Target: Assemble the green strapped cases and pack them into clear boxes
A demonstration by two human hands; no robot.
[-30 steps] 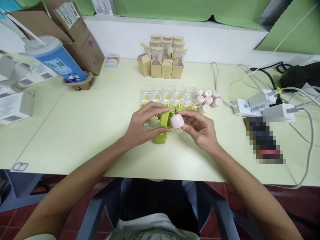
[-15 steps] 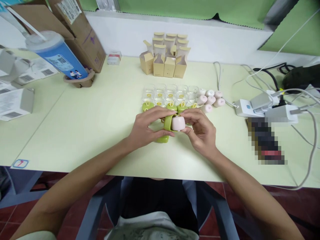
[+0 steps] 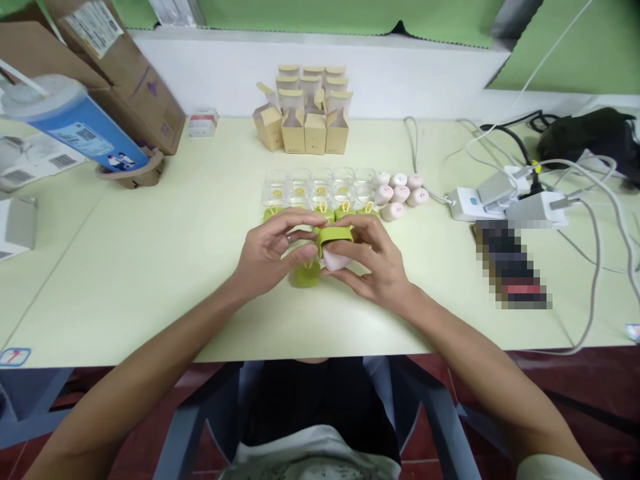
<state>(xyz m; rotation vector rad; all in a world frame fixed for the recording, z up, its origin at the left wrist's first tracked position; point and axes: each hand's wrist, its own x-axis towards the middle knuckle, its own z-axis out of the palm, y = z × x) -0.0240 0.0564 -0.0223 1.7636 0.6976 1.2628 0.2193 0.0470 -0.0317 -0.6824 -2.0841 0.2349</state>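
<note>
Though clasping the part-hidden pale pink block (image 3: 337, 261) at the mouth of the green case (image 3: 336, 233) with the right hand (image 3: 379, 268), just above the table (image 3: 150, 273), can't tell whether gripping with the left hand (image 3: 267, 257). Can count seven loose pink pieces (image 3: 401, 194) and five back-row clear cups (image 3: 321, 179), but not the half-covered green holders (image 3: 345, 211). See the mouth facing the near table edge; can't make out the block's long axis.

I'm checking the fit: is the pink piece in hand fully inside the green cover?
Not fully: the pink piece protrudes below the green cover. The right hand hides how deep it sits.
</note>
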